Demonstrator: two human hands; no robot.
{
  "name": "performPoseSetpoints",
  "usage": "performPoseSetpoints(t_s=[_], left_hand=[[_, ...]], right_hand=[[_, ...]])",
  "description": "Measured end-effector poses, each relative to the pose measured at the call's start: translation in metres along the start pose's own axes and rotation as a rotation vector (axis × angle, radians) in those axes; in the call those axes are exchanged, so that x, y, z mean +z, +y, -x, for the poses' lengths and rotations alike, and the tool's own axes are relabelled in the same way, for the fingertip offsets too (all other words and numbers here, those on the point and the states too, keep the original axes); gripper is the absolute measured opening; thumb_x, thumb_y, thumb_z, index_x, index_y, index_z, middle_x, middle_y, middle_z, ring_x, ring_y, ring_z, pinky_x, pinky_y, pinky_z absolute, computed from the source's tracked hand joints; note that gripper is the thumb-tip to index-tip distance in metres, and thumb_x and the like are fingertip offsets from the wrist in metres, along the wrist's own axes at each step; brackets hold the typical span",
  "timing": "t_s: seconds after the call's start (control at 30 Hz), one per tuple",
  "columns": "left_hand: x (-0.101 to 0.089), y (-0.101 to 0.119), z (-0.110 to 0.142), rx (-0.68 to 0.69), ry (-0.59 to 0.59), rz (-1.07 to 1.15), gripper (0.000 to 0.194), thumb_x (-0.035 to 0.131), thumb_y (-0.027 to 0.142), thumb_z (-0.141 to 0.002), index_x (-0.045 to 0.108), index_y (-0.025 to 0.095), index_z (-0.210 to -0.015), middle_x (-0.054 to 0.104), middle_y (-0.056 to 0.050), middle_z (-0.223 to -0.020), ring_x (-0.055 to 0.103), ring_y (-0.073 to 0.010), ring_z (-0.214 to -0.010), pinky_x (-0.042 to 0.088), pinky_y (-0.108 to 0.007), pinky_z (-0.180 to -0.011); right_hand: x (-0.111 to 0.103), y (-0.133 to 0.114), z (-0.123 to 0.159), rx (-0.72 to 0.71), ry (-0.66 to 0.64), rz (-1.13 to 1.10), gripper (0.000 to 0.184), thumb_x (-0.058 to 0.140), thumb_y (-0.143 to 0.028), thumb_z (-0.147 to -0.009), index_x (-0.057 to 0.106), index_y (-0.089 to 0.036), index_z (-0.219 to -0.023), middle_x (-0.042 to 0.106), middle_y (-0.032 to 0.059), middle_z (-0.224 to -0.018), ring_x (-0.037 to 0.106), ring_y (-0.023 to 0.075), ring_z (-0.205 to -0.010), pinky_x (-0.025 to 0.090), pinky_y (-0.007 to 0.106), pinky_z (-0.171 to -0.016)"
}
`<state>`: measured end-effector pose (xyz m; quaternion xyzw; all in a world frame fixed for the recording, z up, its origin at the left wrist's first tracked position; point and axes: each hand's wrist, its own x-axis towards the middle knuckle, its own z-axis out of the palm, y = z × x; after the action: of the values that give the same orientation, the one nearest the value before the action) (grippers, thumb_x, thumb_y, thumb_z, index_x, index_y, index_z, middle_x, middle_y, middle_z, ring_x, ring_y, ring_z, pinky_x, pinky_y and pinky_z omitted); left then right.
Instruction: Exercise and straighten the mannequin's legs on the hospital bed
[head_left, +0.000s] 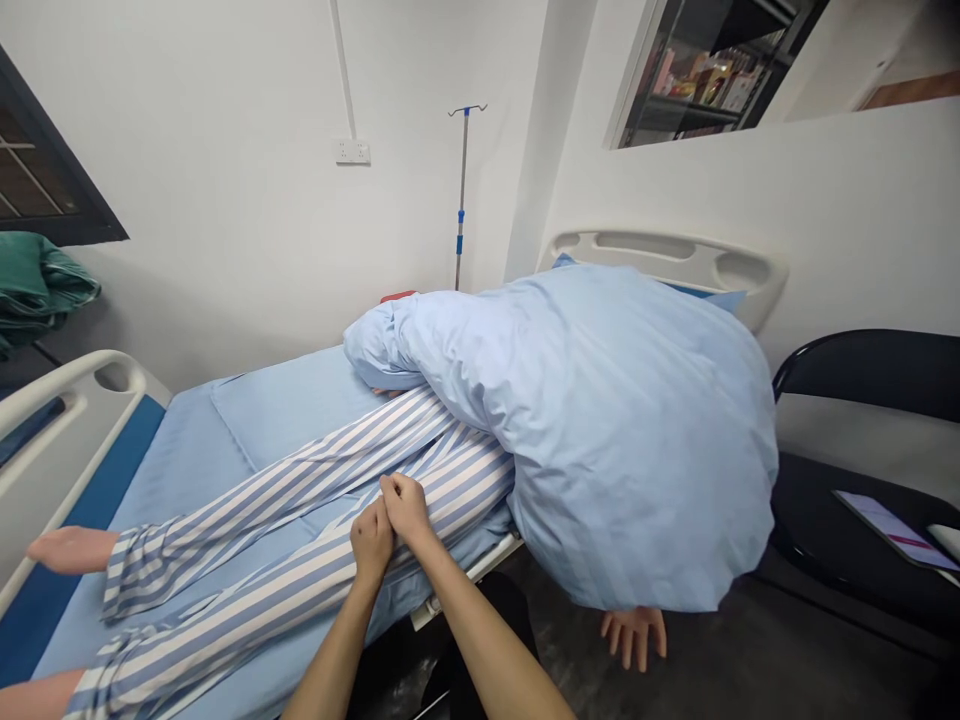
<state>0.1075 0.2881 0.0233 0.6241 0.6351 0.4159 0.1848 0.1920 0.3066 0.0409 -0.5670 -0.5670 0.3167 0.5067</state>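
My left hand (371,540) and my right hand (405,507) are closed into fists, side by side and touching. They sit over the near leg of the blue-and-white striped trousers (300,575), around the knee or thigh. The curled fingers hide whatever may be inside them. The trousers are worn by a figure lying on its back, whose smooth bare foot (71,550) looks like a mannequin's. A bunched light-blue quilt (600,400) covers its upper body and head. Below the quilt's near edge hangs an open hand (635,636), not mine.
The bed has a pale footboard (67,430) at left and a headboard (667,245) at right. An IV pole (463,180) stands behind it. A black chair (862,480) with a tablet-like device (896,525) is at right; green cloth (45,285) hangs at far left.
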Motion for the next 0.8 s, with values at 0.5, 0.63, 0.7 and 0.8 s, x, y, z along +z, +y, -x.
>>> performPoseSetpoints(t_s=[0.5, 0.63, 0.7, 0.8], left_hand=[[0.037, 0.028, 0.003, 0.0, -0.048, -0.119, 0.035, 0.035, 0.034, -0.086, 0.049, 0.019, -0.057, 0.056, -0.003, -0.063, 0.05, -0.0157, -0.067, 0.03, -0.026, -0.062], [0.021, 0.039, 0.005, 0.012, -0.18, -0.07, 0.028, 0.038, 0.029, -0.084, 0.054, 0.019, -0.063, 0.059, -0.002, -0.066, 0.052, -0.0143, -0.067, 0.034, -0.026, -0.064], [-0.003, 0.06, 0.015, 0.148, -0.236, 0.058, 0.015, 0.043, 0.02, -0.079, 0.058, 0.019, -0.077, 0.06, -0.001, -0.071, 0.053, -0.0131, -0.068, 0.038, -0.026, -0.066], [-0.06, 0.104, 0.04, 0.373, -0.252, 0.329, 0.031, 0.043, 0.01, -0.076, 0.058, 0.022, -0.099, 0.061, 0.0, -0.075, 0.054, -0.0123, -0.068, 0.044, -0.026, -0.067]], right_hand=[[-0.066, 0.012, -0.012, -0.118, 0.15, 0.108, 0.041, 0.037, -0.041, -0.089, 0.036, -0.018, -0.055, 0.037, -0.0045, -0.05, 0.032, 0.009, -0.05, 0.023, 0.023, -0.053], [-0.072, 0.031, -0.017, -0.093, 0.203, 0.308, 0.04, 0.036, -0.039, -0.088, 0.038, -0.018, -0.054, 0.039, -0.0027, -0.048, 0.031, 0.0102, -0.05, 0.02, 0.025, -0.054], [-0.066, 0.041, -0.015, -0.102, 0.221, 0.398, 0.039, 0.035, -0.037, -0.088, 0.041, -0.018, -0.055, 0.041, -0.0019, -0.049, 0.03, 0.0107, -0.05, 0.018, 0.027, -0.055], [-0.059, 0.048, -0.012, -0.097, 0.263, 0.438, 0.04, 0.035, -0.039, -0.089, 0.043, -0.018, -0.056, 0.043, -0.0017, -0.049, 0.029, 0.0107, -0.049, 0.017, 0.027, -0.055]])
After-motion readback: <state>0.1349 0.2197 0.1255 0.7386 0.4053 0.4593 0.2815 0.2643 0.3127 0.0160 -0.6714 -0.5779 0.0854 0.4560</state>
